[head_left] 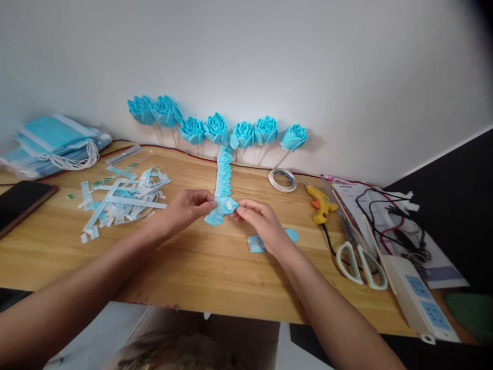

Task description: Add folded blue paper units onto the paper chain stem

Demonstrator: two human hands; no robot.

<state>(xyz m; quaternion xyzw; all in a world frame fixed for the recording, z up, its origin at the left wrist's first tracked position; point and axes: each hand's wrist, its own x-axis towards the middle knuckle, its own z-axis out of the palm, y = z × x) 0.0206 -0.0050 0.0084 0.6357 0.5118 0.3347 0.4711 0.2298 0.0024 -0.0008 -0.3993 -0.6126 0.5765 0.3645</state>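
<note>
A long strip of overlapping, folded blue petals (224, 172) runs from the wall toward me over the middle of the wooden table. Both hands are at its near end. My left hand (194, 203) pinches the strip's left edge between thumb and fingers. From the other side, my right hand (256, 216) grips a folded petal (228, 205) with a small white patch on it. Loose blue pieces (256, 243) lie under and beside my right wrist. Behind the strip, several blue paper-like flowers (216, 128) on thin sticks lean against the wall.
On the left are blue-and-white scraps (123, 198), a stack of blue face masks (54, 139) and a phone (25, 203). Tape (282, 180), a yellow glue gun (320, 204), scissors (360, 262), a power strip (421, 298) and tangled cables (404, 226) lie to the right.
</note>
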